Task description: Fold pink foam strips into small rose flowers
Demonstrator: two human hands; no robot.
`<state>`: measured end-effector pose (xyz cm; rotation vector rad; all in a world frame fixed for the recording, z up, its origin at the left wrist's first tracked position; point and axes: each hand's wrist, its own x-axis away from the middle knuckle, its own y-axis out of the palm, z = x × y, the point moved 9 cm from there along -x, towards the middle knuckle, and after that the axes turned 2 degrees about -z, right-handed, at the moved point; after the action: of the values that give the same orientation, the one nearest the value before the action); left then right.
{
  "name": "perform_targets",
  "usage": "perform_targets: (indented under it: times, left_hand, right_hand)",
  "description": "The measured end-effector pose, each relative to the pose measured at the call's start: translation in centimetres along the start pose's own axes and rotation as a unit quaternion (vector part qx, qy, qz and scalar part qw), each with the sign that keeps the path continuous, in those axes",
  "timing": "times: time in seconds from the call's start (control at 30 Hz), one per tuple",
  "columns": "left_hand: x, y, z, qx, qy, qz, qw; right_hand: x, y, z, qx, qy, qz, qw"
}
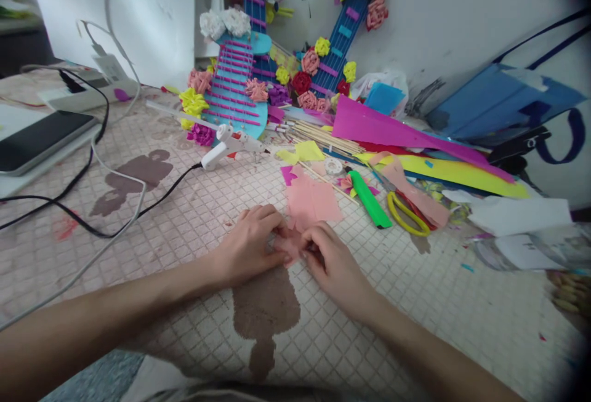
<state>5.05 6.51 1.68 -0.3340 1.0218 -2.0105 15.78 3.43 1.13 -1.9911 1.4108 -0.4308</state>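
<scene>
Between my hands is a small piece of pink crepe paper (292, 247), low over the table. My left hand (252, 243) grips its left side, thumb below and fingers curled above. On the other side my right hand (333, 265) pinches the paper's right edge between thumb and fingers. Just beyond lie more pink paper squares (311, 200), flat and overlapping. A bit of magenta paper (289, 175) and yellow paper pieces (308, 151) rest at their far edge. A thin wooden stick (330, 184) lies across there too.
A white glue gun (231, 145) with a black cord lies ahead on the left. To the right are a green utility knife (368, 199) and yellow-handled scissors (408, 213). Flower-decorated blue paper guitars (235, 85) lean at the back. A phone (48, 137) sits far left.
</scene>
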Motion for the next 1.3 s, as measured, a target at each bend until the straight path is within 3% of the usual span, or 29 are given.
perform_targets:
  times: [0.6, 0.8, 1.3]
  left_hand:
    - [-0.1, -0.3, -0.5, 0.045, 0.001, 0.018, 0.999]
    - [-0.1, -1.5, -1.6, 0.059, 0.001, 0.043, 0.997]
    - [-0.2, -1.3, -1.9, 0.064, -0.011, 0.064, 0.996]
  right_hand:
    - [-0.3, 1.1, -0.1, 0.073, 0.053, 0.02, 0.996]
    - [-0.3, 1.1, 0.0, 0.069, 0.046, 0.037, 0.996]
    - [-0.1, 1.4, 0.5, 0.073, 0.038, 0.054, 0.995]
